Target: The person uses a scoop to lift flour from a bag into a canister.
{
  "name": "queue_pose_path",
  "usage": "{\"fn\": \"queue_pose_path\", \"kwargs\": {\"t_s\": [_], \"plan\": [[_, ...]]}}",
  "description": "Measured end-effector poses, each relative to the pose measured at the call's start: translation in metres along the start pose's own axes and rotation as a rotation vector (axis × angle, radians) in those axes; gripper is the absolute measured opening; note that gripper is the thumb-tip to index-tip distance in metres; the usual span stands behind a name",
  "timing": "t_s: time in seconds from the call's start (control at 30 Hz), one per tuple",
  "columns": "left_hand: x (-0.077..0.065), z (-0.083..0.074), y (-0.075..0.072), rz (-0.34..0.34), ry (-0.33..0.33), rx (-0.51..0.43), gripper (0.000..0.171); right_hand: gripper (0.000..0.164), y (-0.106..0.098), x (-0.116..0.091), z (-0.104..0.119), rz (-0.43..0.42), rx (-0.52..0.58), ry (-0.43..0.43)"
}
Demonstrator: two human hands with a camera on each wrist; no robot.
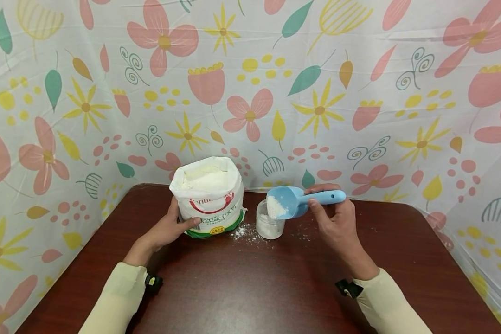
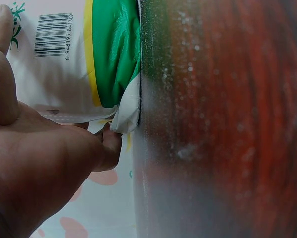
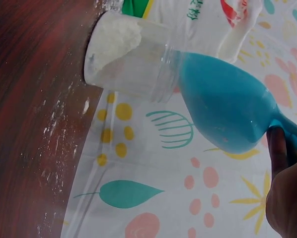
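A white bag of flour with a green base stands upright, its top gaping and white powder inside. My left hand grips its left side, thumb across the front; in the left wrist view, fingers reach around the bag's lower corner. The handle of a blue scoop is held in my right hand. White powder lies in the scoop, which tilts over the mouth of a clear jar. Through the jar's wall in the right wrist view, powder shows in its lower part.
Spilled powder dots the dark wooden table around the jar, between it and the bag and to its right. A flower-patterned cloth hangs behind the table and along its sides.
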State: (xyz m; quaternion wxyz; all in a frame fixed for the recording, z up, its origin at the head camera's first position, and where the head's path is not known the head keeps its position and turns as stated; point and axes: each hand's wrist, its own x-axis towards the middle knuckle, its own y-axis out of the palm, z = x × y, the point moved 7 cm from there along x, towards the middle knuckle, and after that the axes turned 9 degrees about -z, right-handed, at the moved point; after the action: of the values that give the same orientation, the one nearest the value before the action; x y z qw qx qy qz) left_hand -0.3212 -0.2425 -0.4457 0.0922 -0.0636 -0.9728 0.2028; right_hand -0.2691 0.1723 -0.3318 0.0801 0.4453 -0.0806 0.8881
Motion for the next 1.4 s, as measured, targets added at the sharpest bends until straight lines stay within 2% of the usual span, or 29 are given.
{"fn": "queue_pose_path", "kwargs": {"t_s": [0.4,0.8,1.13,1.27,1.4], "plan": [[-0.001,-0.002,0.000,0.004,0.005,-0.008,0.100,0.030,0.000,0.000,-0.003,0.020,-0.014,0.025],[0.000,0.001,0.000,0.003,0.002,-0.009,0.101,0.032,0.001,-0.001,-0.001,0.034,-0.011,-0.023],[0.001,0.001,0.000,0.004,0.001,-0.014,0.101,0.034,0.003,-0.002,0.002,0.055,-0.063,-0.011],[0.002,0.000,0.000,0.003,0.010,-0.013,0.101,0.034,0.009,0.003,0.009,0.093,-0.095,-0.028],[0.002,0.000,0.001,0.003,0.013,-0.013,0.101,0.030,0.020,0.010,0.017,0.166,-0.111,-0.050]]}}
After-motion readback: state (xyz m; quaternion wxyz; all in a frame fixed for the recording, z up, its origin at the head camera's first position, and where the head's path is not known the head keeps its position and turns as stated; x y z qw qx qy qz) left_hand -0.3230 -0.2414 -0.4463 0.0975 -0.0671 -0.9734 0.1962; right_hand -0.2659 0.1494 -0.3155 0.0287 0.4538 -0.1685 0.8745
